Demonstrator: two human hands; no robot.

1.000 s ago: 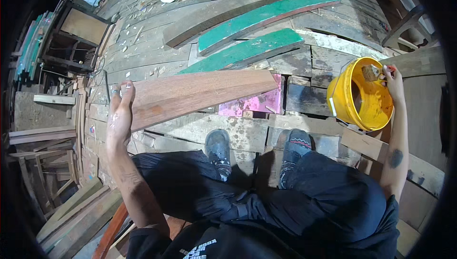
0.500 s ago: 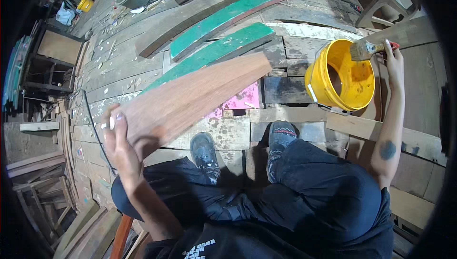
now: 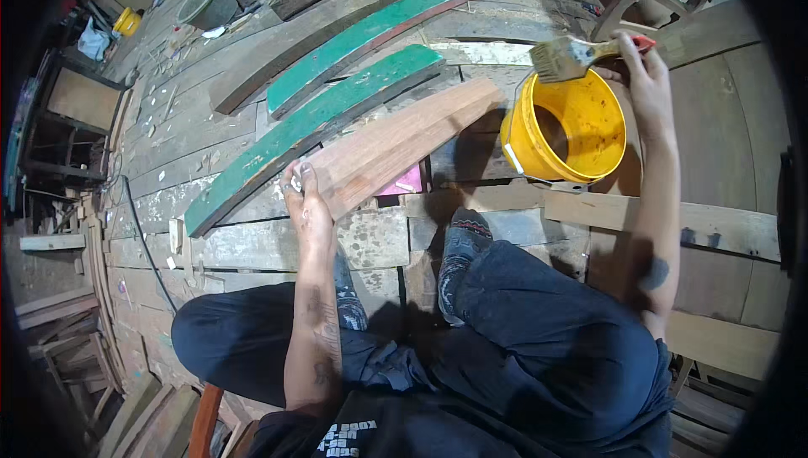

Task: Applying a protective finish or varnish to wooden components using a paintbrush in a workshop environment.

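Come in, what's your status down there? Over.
Left grip holding wooden board; right grip holding flat brush by yellow bucket; green curved beam close alongside board.

I see yellow bucket point(image 3: 602, 117), brown-stained inside; brush point(image 3: 576, 58), red handle end point(image 3: 644, 42); pinkish-brown board point(image 3: 412, 138), streaky grain; two green curved beams point(image 3: 328, 119), pale scuffs; bright pink panel point(image 3: 407, 182); dark navy trousers point(image 3: 555, 315).

Upper body: black short-sleeved shirt point(image 3: 421, 428), white block print point(image 3: 347, 438) on chest. Legs: loose dark navy trousers point(image 3: 555, 315), creased at lap. Right sock point(image 3: 454, 277): dark, pale patterning. Left hand point(image 3: 310, 205), right hand point(image 3: 650, 92): bare. Left forearm point(image 3: 311, 340): dark line markings. Right forearm point(image 3: 662, 205): rounded dark patch near elbow.
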